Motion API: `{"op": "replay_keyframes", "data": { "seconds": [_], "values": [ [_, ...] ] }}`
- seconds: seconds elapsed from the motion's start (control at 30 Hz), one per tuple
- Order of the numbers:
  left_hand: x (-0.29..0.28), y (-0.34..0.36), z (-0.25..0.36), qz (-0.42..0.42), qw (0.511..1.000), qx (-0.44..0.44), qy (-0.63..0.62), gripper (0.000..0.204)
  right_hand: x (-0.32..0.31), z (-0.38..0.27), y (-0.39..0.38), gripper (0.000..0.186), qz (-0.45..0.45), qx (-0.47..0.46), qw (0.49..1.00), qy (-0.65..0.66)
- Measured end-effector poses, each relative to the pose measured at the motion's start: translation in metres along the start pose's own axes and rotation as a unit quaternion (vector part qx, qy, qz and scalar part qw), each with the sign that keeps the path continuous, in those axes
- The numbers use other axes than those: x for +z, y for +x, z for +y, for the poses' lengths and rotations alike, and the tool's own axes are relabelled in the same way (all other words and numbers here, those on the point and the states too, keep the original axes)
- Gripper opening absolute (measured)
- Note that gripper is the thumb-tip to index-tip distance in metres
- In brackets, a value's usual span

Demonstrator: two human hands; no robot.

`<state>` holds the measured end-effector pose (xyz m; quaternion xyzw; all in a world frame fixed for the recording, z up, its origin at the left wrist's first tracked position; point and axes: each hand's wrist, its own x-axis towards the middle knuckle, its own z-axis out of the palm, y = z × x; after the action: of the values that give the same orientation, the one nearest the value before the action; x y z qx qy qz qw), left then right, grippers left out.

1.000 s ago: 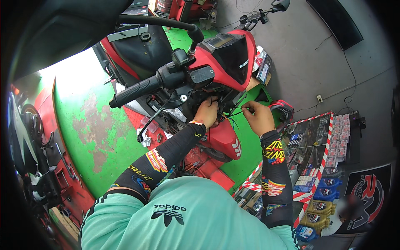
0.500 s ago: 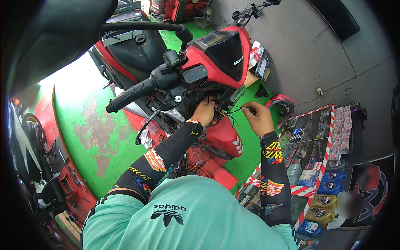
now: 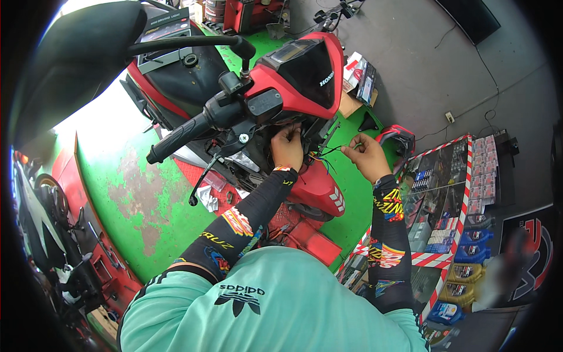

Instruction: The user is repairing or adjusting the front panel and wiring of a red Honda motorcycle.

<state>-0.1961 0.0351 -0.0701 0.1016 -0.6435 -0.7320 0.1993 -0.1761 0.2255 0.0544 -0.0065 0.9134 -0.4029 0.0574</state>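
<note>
A red and black motorcycle (image 3: 305,64) stands in front of me with its front bodywork opened up. Reaching into the gap under its front cowl, my left hand (image 3: 286,148) has its fingers curled; what they grip is hidden among dark parts. Out to the right, my right hand (image 3: 366,158) pinches a thin black wire (image 3: 333,149) between thumb and fingertips. That wire runs back toward the opening. Several loose coloured wires (image 3: 320,157) stick out between my hands, above the red front fender (image 3: 319,190).
The handlebar grip (image 3: 182,138) and a mirror (image 3: 76,64) jut out at the left. An opened box (image 3: 167,38) rests on the seat. Right of me stands a glass display case (image 3: 434,199) edged with striped tape. A red toolbox (image 3: 314,243) is below the fender.
The view has shifted slightly, moving the motorcycle a little left in the picture. My left hand reaches a bit higher into the opening. My right hand still pinches the wire.
</note>
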Motion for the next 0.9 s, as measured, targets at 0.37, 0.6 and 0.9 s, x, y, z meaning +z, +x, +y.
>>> {"op": "replay_keyframes", "data": {
  "seconds": [0.37, 0.6, 0.9],
  "values": [
    [0.023, -0.002, -0.011, 0.098, 0.980, -0.090, -0.148, 0.021, 0.039, 0.007, 0.021, 0.021, 0.127, -0.054, 0.989, 0.047],
    [0.022, 0.005, 0.007, 0.088, 0.985, -0.080, -0.123, 0.017, 0.038, -0.005, 0.019, 0.013, 0.033, -0.002, 0.938, 0.346],
    [0.028, 0.000, 0.022, 0.056, 0.998, 0.006, -0.031, 0.022, 0.057, 0.011, 0.034, 0.014, 0.161, -0.122, 0.967, 0.155]
  ]
}}
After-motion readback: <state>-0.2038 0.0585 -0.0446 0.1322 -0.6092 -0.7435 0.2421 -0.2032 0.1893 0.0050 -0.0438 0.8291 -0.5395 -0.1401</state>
